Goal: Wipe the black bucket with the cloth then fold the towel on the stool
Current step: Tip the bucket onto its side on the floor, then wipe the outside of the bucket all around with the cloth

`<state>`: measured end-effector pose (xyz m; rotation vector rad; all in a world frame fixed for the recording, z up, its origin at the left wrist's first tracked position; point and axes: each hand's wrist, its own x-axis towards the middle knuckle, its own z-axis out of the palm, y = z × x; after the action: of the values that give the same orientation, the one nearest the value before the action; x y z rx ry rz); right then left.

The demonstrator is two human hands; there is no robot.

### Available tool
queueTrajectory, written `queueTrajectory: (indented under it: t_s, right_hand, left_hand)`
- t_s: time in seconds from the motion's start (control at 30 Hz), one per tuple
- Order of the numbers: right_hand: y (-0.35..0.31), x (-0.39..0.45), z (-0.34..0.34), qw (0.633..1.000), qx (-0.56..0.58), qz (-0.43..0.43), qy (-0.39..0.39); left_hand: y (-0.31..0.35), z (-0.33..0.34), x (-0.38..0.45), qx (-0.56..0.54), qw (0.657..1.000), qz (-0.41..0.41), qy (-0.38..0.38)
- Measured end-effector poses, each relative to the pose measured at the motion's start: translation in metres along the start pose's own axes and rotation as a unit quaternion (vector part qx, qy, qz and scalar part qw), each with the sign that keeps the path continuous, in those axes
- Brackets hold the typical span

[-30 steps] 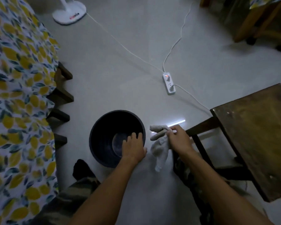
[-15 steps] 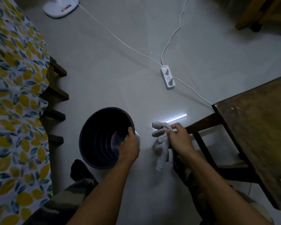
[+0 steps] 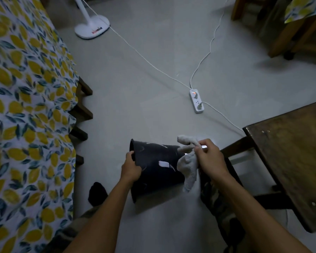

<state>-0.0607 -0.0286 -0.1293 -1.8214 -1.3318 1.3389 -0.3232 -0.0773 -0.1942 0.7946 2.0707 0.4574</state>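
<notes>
The black bucket (image 3: 155, 167) lies tipped on its side on the floor, its mouth facing left and its base to the right. My left hand (image 3: 130, 169) grips the rim at the mouth. My right hand (image 3: 209, 158) holds a crumpled pale grey cloth (image 3: 187, 162) against the bucket's base end, with part of the cloth hanging down. The dark wooden stool (image 3: 292, 152) stands to the right; no towel shows on its visible top.
A table with a lemon-print cloth (image 3: 26, 115) fills the left side. A white power strip (image 3: 196, 101) and its cables cross the floor ahead, and a fan base (image 3: 92, 28) stands far left. Wooden chair legs (image 3: 279, 39) are at the far right. My knees are below.
The bucket has gone from upright to tipped onto its side, turned by my left hand on its rim. My right hand has brought the cloth against the bucket's base end.
</notes>
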Motion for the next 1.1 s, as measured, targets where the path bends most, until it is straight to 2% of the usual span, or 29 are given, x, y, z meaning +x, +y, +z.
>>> queueTrajectory:
  t_s: [0.2,0.6,0.67,0.73,0.83,0.93,1.0,1.07,1.1]
  right_hand:
    - [0.015,0.006,0.018,1.0,-0.025,0.015,-0.001]
    - [0.024,0.007,0.071,0.997,-0.058,0.01,-0.046]
    - [0.023,0.005,0.081,0.996,-0.073,0.001,-0.046]
    - [0.025,0.004,0.091,0.995,-0.084,-0.013,-0.049]
    - [0.034,0.009,0.115,0.992,-0.102,-0.034,-0.064]
    - [0.054,0.018,0.149,0.979,-0.16,-0.083,-0.097]
    - [0.073,0.021,0.173,0.945,-0.269,-0.14,-0.125]
    - [0.093,0.02,0.196,0.874,-0.418,-0.224,-0.109]
    - [0.1,0.022,0.207,0.853,-0.45,-0.243,-0.104]
  left_hand:
    - [-0.018,0.008,0.014,-0.021,1.0,0.009,-0.002]
    - [-0.059,-0.009,0.046,0.102,0.992,0.053,-0.051]
    - [-0.057,-0.008,0.05,0.158,0.985,0.049,-0.048]
    - [-0.056,-0.007,0.055,0.293,0.953,0.077,-0.031]
    - [-0.051,-0.008,0.066,0.481,0.857,0.181,-0.023]
    - [-0.046,-0.011,0.085,0.596,0.768,0.231,-0.044]
    - [-0.044,-0.011,0.098,0.629,0.737,0.238,-0.066]
    - [-0.045,-0.01,0.109,0.633,0.731,0.242,-0.083]
    - [-0.046,-0.01,0.114,0.63,0.732,0.245,-0.086]
